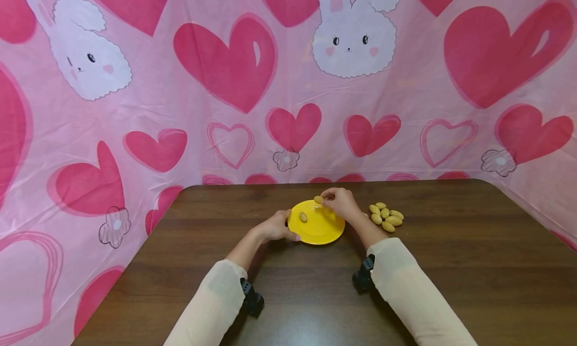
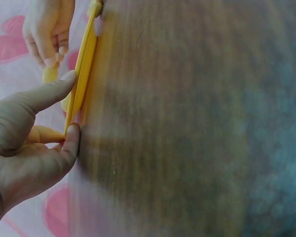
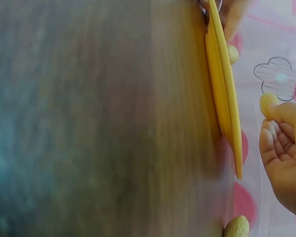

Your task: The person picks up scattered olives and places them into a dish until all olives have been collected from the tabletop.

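Observation:
A round yellow plate (image 1: 317, 231) lies on the brown table, and my left hand (image 1: 274, 227) grips its left rim. In the left wrist view, the thumb (image 2: 52, 94) and a finger meet the rim. One tan, oval, nut-like piece (image 1: 303, 217) sits on the plate's left part. My right hand (image 1: 341, 204) pinches another nut-like piece (image 1: 318, 199) above the plate's far edge. That held piece (image 3: 268, 104) shows a rough surface between thumb and fingers in the right wrist view, apart from the plate.
Several more tan pieces (image 1: 385, 216) lie in a loose group on the table, right of my right forearm. One piece (image 3: 237, 227) shows at the bottom of the right wrist view. A pink cloth (image 1: 288, 85) with hearts and bunnies hangs behind the wooden table (image 1: 451, 266).

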A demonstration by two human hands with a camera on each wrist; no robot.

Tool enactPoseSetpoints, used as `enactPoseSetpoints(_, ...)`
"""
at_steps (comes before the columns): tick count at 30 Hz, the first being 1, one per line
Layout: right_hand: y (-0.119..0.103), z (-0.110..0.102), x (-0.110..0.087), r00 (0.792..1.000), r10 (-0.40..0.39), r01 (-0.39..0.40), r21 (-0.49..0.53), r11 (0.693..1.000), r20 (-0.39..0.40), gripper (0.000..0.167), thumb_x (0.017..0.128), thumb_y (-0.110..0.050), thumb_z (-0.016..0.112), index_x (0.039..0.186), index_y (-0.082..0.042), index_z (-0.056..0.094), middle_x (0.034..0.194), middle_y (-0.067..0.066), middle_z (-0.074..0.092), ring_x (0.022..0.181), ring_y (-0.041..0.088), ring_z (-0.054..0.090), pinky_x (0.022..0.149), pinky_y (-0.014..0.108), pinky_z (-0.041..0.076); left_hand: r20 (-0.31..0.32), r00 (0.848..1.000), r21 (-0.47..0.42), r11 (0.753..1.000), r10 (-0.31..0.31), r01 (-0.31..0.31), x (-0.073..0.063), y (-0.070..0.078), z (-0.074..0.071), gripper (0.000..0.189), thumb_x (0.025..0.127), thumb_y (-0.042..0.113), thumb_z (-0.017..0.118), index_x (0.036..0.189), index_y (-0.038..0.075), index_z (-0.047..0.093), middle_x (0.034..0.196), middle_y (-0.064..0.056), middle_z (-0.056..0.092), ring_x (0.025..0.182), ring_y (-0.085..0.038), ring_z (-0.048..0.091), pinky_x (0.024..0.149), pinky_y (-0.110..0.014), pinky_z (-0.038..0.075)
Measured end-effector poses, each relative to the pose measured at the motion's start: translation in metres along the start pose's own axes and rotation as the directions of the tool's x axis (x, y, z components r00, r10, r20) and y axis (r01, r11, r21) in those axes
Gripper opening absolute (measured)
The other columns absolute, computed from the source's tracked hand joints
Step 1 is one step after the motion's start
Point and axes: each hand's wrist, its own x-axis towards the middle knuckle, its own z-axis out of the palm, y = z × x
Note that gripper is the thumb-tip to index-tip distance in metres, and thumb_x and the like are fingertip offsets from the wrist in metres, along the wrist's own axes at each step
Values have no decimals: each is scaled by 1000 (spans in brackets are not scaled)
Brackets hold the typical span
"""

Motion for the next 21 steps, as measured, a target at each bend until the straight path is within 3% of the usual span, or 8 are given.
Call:
enactPoseSetpoints(5,-2,3,1,1000,-17,18,-16,1000,11,16,83,-5,67,98,1,68,83,9,63,76,21,54,70,27,50,-2,1000,7,1000,-8,8,0,1,0,58,75,10,76,125,3,47,104,-9,50,93,-24,48,99,-39,37)
enactPoseSetpoints(21,-10,15,4,992,76,-75,-19,997,98,17,85,-7,66,100,-1,68,86,8,62,76,20,53,72,27,50,-5,1000,4,1000,-17,17,-2,2,0,61,75,10,76,128,2,46,109,-10,48,95,-24,47,99,-39,37)
